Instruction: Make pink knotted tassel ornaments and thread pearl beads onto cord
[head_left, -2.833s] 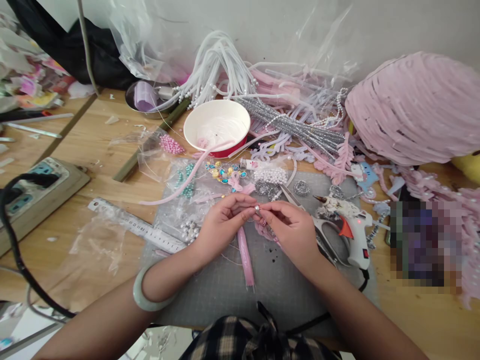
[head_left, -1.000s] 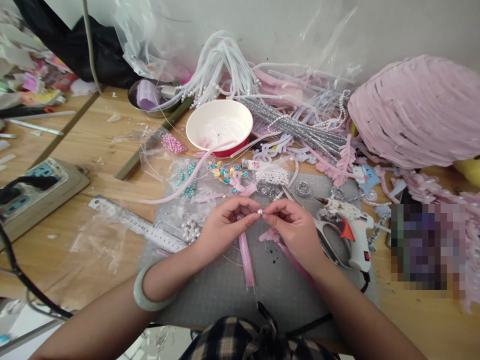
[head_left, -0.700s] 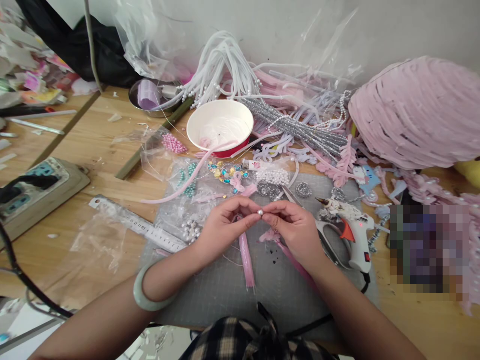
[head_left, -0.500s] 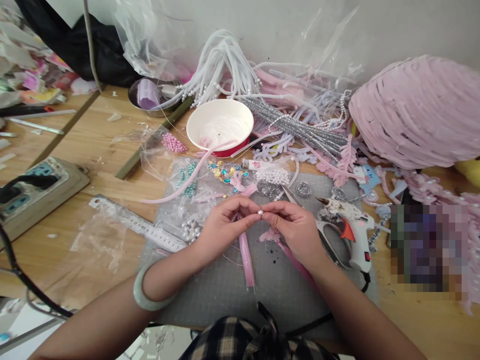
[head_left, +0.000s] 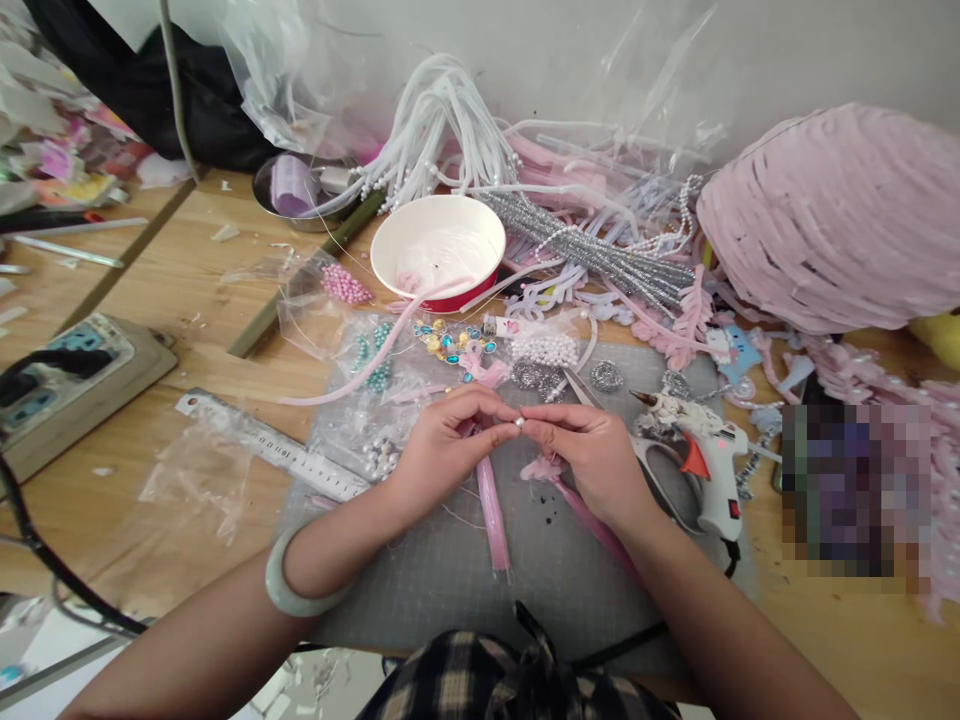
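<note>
Over the grey cutting mat (head_left: 420, 590), my left hand (head_left: 454, 440) and my right hand (head_left: 581, 450) meet fingertip to fingertip. A small white pearl bead (head_left: 519, 423) is pinched between the thumbs and forefingers of both. Under my left hand a pink ribbon strip (head_left: 491, 515) runs down the mat. Beneath my right hand lies a pink ribbon piece (head_left: 596, 525) with a ruffled end, partly hidden by the wrist. White pearls (head_left: 544, 347) and coils of silver beads (head_left: 536, 377) lie just beyond the fingers.
Scissors (head_left: 660, 480) and a glue gun (head_left: 716, 470) lie right of my right hand. A steel ruler (head_left: 277, 447) is at the left, beside a power strip (head_left: 71, 375). Behind stand a white and red bowl (head_left: 439, 250), silver stems (head_left: 592, 250) and a pink bundle (head_left: 832, 215).
Both hands hold nearly the same pose around the bead. The fingers of my right hand have shifted slightly, and the whole view has moved a little.
</note>
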